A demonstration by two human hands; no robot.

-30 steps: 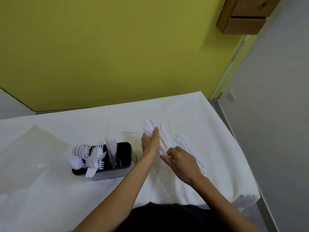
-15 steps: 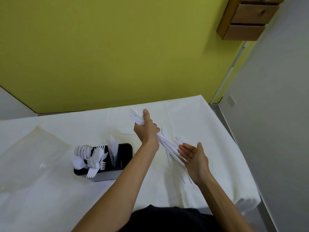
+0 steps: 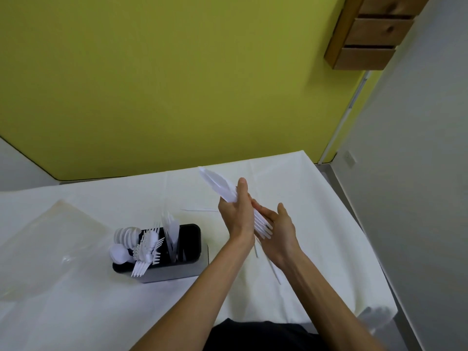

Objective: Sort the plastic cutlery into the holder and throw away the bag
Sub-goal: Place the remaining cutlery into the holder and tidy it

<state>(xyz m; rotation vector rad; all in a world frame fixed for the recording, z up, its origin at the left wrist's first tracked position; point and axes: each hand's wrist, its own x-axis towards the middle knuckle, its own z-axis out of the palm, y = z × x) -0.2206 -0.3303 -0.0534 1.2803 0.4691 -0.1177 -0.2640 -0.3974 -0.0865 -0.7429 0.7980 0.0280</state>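
Left hand (image 3: pixel 236 216) wrapped tight around a bunch of thin white plastic knives (image 3: pixel 219 187), thumb up along the side. Blade ends sticking up and away past the thumb, toward the yellow wall (image 3: pixel 164 72). Handle ends poking out below, pressed against the flat palm of the right hand (image 3: pixel 276 229). Right hand spread wide, fingers (image 3: pixel 260 211) straight, holding nothing, only touching the handle tips. Too many knives packed together to count, more than five for sure.

Both hands up above the white cloth-covered table (image 3: pixel 316 198), just right of the black and grey box-shaped cutlery holder (image 3: pixel 188 243). Holder standing on the table, well clear of the bunch. Inside the holder, from left to right: white plastic spoons (image 3: pixel 121 244), white plastic forks (image 3: pixel 148 252), a few more white knives standing up (image 3: pixel 171 228). Number of each too crowded to tell. Right end of the holder dark, nothing seen in it.

One loose white plastic piece (image 3: pixel 200 210) lying flat on the table behind the left hand. Two more thin white sticks (image 3: pixel 274 271) on the table under the right wrist. One clear plastic bag (image 3: pixel 45 239) lying flat at the far left of the table.
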